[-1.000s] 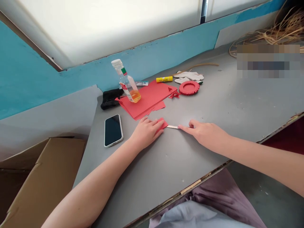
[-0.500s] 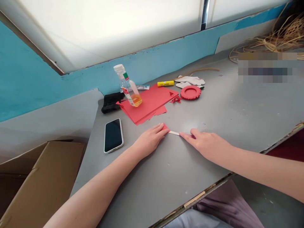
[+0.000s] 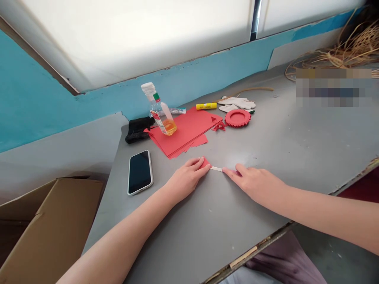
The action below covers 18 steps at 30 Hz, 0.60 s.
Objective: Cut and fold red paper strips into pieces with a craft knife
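Note:
My left hand holds a small folded piece of red paper down on the grey table, its fingers partly covering it. In my right hand is a utility knife with a long, thin, pale blade and a little of a purplish handle showing. My right index finger stretches along the knife. The blade lies low and points left, its tip at the paper's edge under my left fingers. Whether the tip is inside a fold I cannot tell.
Behind my hands lie red paper sheets with a bottle on them. Nearby are a phone, glue stick, gloves, red pleated paper ring and black cloth. A cardboard box stands left.
The view has tilted slightly, so things sit a little lower. Slightly less of the blade shows between my hands, and both hands keep their hold.

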Tool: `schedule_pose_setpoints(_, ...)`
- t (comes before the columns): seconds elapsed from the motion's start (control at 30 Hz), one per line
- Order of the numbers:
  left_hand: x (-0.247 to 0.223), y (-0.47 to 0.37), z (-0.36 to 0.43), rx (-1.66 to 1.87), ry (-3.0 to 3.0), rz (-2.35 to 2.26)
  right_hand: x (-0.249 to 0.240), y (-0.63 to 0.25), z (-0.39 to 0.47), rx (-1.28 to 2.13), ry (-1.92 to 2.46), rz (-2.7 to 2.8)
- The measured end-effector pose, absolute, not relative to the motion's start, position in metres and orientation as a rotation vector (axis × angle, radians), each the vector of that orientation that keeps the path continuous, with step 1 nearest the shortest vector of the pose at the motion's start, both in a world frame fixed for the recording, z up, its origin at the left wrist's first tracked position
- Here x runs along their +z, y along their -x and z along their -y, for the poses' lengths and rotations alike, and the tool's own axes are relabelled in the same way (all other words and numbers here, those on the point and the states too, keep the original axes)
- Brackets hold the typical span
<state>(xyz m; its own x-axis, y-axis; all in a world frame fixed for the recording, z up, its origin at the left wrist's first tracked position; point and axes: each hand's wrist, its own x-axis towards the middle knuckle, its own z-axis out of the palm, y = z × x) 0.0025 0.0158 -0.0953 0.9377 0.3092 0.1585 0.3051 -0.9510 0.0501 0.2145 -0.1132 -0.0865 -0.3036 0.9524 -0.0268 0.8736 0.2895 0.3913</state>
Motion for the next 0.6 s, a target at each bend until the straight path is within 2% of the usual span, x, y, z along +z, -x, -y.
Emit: schedule_pose_setpoints(0.6, -0.093, -0.003, -0.014, 0.148, -3.092, -0.554, -0.083, -0.204, 0.097, 0.335, -1.683, -2.296)
